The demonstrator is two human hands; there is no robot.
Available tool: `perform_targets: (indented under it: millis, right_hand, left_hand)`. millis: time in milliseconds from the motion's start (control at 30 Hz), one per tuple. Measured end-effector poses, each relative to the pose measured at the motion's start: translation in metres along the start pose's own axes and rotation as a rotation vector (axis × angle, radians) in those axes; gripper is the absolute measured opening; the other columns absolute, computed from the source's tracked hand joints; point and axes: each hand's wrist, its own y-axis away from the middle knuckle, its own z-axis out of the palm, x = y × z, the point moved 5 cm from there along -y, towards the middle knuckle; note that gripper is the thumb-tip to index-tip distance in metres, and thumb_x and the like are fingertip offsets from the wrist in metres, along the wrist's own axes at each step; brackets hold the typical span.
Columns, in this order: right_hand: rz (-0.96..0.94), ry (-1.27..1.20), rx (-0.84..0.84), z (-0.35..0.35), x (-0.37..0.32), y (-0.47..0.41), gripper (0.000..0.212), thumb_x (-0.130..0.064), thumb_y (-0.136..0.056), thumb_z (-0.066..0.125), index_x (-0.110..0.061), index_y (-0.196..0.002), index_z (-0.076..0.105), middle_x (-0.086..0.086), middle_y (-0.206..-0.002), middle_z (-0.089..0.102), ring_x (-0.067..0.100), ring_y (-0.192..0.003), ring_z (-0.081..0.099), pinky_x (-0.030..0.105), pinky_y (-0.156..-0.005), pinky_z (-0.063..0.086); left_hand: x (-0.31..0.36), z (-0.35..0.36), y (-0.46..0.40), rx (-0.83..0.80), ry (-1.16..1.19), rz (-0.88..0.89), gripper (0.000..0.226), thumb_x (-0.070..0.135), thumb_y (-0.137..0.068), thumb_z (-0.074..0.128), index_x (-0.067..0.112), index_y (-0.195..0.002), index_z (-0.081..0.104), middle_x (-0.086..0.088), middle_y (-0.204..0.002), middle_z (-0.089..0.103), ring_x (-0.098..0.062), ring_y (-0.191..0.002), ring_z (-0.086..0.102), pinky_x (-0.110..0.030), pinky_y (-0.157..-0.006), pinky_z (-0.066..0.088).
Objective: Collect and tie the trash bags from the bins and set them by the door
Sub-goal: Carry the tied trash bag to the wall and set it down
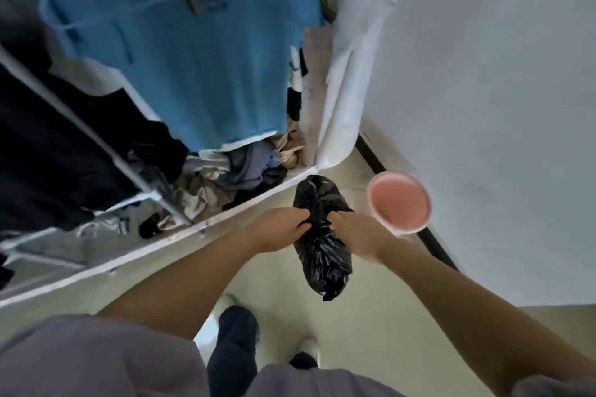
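Note:
A small black trash bag (322, 255) hangs in the air in front of me, above the pale floor. My left hand (277, 229) and my right hand (358, 235) both pinch its gathered neck from either side, with a twisted knot-like bunch (314, 193) of plastic standing above my fingers. The bag's filled body dangles below my hands. A pink round bin (400, 201) stands on the floor against the wall, just right of the bag, with no liner visible inside.
An open fabric wardrobe (193, 226) fills the left, with a blue shirt (180, 51), dark clothes and a pile of laundry (232, 177). A white wall (500, 106) with dark skirting runs on the right. My feet in dark socks and white slippers (235, 332) stand below.

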Motion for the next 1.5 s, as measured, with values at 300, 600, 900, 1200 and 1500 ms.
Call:
perform_targets:
  millis: [300,600,900,1200,1500]
  right_hand:
    - [-0.553,0.162,-0.177,0.069,-0.248,-0.032,0.019,-0.024,-0.101,0.032,-0.01,-0.094,0.043,0.011,-0.091,0.051,0.027,-0.08,0.049,0.037,-0.065,0.035]
    - [-0.917,0.207,-0.339,0.167,-0.554,-0.009,0.027,-0.027,-0.101,0.029,-0.008,-0.093,0.046,0.008,-0.091,0.054,0.027,-0.08,0.052,0.038,-0.068,0.039]
    - [-1.32,0.343,-0.324,0.206,-0.798,0.014,0.02,-0.025,-0.101,0.033,-0.015,-0.084,0.033,0.003,-0.077,0.041,0.022,-0.068,0.041,0.037,-0.061,0.034]
    - [-1.446,0.414,-0.41,0.255,-0.982,-0.035,0.026,-0.027,-0.101,0.03,-0.008,-0.105,0.048,0.01,-0.097,0.059,0.028,-0.082,0.056,0.037,-0.068,0.042]
    - [-1.525,0.494,-0.497,0.257,-1.167,-0.146,0.024,-0.027,-0.101,0.03,-0.01,-0.102,0.046,0.011,-0.098,0.059,0.03,-0.083,0.058,0.042,-0.071,0.046]
  left_hand:
    - [-0.091,0.07,0.272,0.185,0.231,-0.532,0.026,0.029,-0.099,0.037,0.007,-0.096,0.05,-0.014,-0.098,0.059,-0.031,-0.089,0.056,-0.038,-0.074,0.042]
    - [-0.151,0.169,0.582,0.322,0.368,-0.919,0.024,0.027,-0.099,0.037,0.006,-0.098,0.049,-0.014,-0.098,0.059,-0.029,-0.082,0.052,-0.031,-0.067,0.034]
    - [-0.187,0.204,0.8,0.492,0.372,-1.213,0.023,0.026,-0.099,0.037,0.006,-0.097,0.048,-0.015,-0.094,0.058,-0.024,-0.073,0.045,-0.031,-0.063,0.03]
    - [-0.292,0.222,0.941,0.493,0.461,-1.398,0.021,0.026,-0.097,0.038,0.008,-0.098,0.048,-0.015,-0.095,0.061,-0.033,-0.086,0.057,-0.038,-0.072,0.042]
    - [-0.448,0.18,1.056,0.608,0.514,-1.455,0.017,0.026,-0.097,0.04,0.014,-0.084,0.038,-0.005,-0.081,0.048,-0.024,-0.073,0.046,-0.035,-0.065,0.036]
